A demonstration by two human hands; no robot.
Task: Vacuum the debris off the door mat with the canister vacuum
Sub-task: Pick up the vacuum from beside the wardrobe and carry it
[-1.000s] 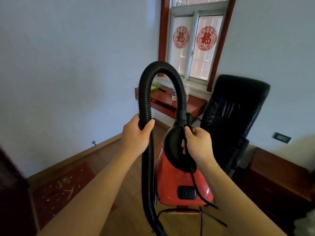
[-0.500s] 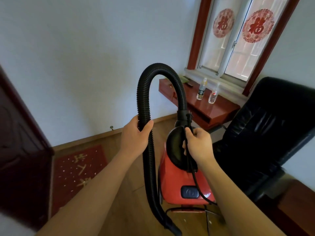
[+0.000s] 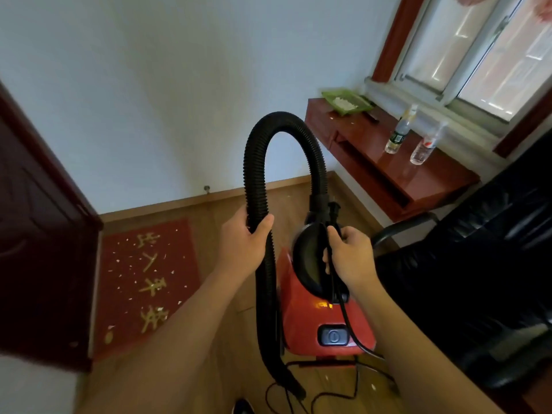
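The left hand (image 3: 242, 243) curls its fingers round the hose (image 3: 254, 162), the right hand (image 3: 352, 258) grips the handle (image 3: 307, 264) and cord (image 3: 348, 321) of the vacuum (image 3: 301, 324) beneath it, and the white-flecked mat (image 3: 146, 282) lies left of the left hand.

We read four gold characters, 出入平安, upside down to us on the red door mat (image 3: 173, 249), a power symbol on the canister vacuum's (image 3: 301, 324) black switch (image 3: 333, 336), labels on the two bottles (image 3: 398, 135) too blurred for us to read.
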